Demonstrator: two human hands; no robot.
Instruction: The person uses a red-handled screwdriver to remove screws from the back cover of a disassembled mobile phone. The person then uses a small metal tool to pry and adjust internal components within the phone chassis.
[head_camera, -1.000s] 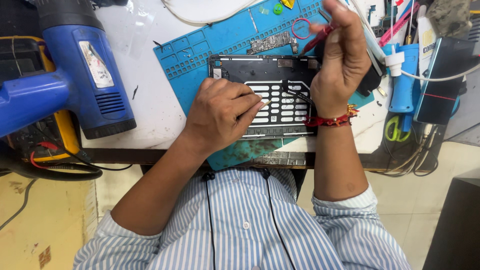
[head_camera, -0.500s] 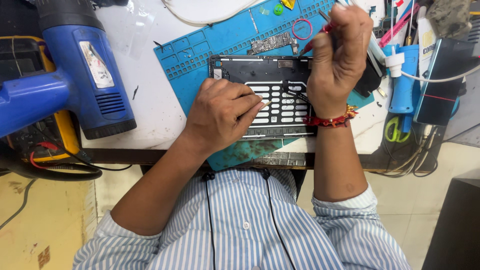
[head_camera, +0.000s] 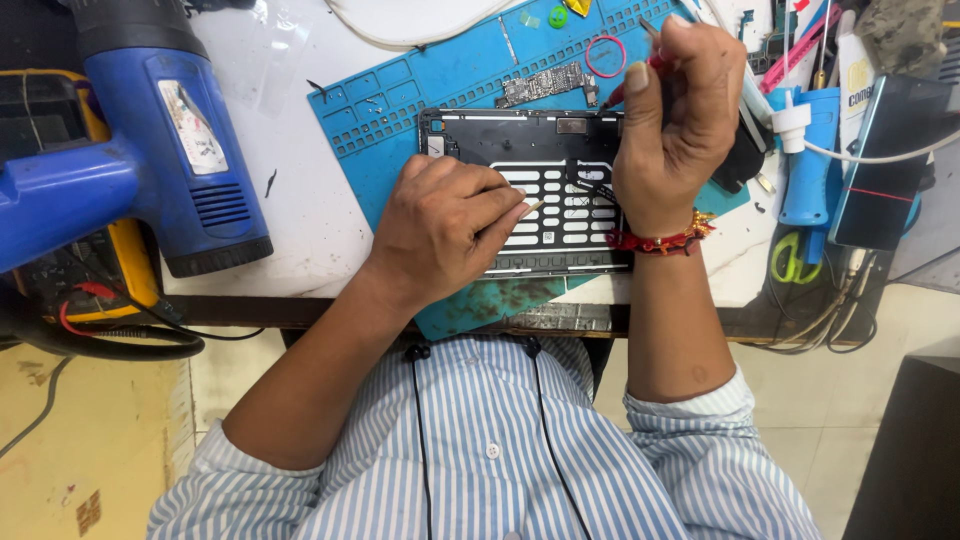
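My bench is a white tabletop (head_camera: 300, 210) crowded at both ends, with a blue silicone work mat (head_camera: 400, 110) laid across the middle so that small parts stay put and nothing slides. On the mat, square in front of me, lies the opened device frame (head_camera: 545, 190), a dark rectangular shell turned inside-up with a pale slotted plate showing in its lower half. My left hand (head_camera: 445, 225) rests flat over its left part, fingers curled and pressing down, so the shell cannot shift while I work on it; the hand grasps nothing, it only pins the frame to the mat. My right hand (head_camera: 680, 115) is raised above the frame's upper right corner, closed tight around a slim red-handled tool (head_camera: 640, 80), whose handle shows between thumb and fingers; I cannot tell where its tip sits, since my own fist covers it. A small circuit board (head_camera: 548, 84) lies just beyond the frame on the mat, and a pink ring (head_camera: 605, 55) lies near it, both set apart from the shell yet within reach. The blue heat gun (head_camera: 130, 150) stands well off to my left, nozzle turned away from the work. To my right a blue bottle (head_camera: 805, 160) with a white cap stands beside a dark phone (head_camera: 885, 160), and green-handled scissors (head_camera: 790, 258) lie at the table's edge.
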